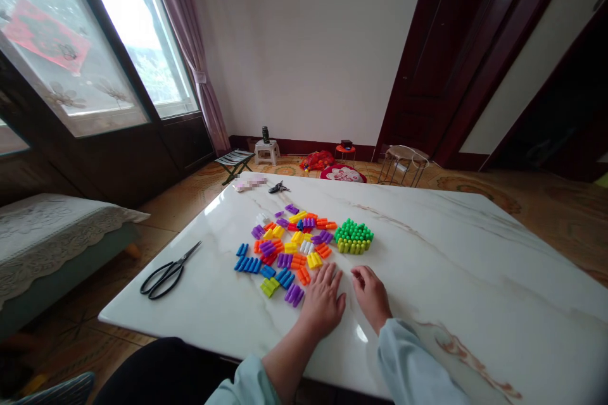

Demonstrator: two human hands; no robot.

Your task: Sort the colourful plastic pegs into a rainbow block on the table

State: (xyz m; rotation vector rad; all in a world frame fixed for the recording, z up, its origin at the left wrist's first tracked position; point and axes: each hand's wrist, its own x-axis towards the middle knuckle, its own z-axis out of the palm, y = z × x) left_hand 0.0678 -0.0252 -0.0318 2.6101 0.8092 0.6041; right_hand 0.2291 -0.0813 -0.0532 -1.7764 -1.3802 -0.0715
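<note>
My left hand (325, 299) lies flat on the white marble-patterned table, fingers stretched out, beside the loose plastic pieces. Closest to its fingertips are a yellow piece (314, 260) and an orange piece (303, 275); a purple piece (294, 295) is by the wrist side. Each piece looks like several short round-ended tubes joined in a row. To the right, my right hand (371, 294) has its fingers curled together; whether anything small is in them is hidden. Beyond it stands a tight block of upright green pieces (353, 231), with yellow-green ones (352, 246) along its front.
Black-handled scissors (166, 275) lie at the table's left. Pliers (278, 187) and a blurred pinkish packet (250, 182) are near the far edge. Blue pieces (247, 264) lie left in the scattered heap. Stools (267, 152) stand on the floor behind the table (475, 253).
</note>
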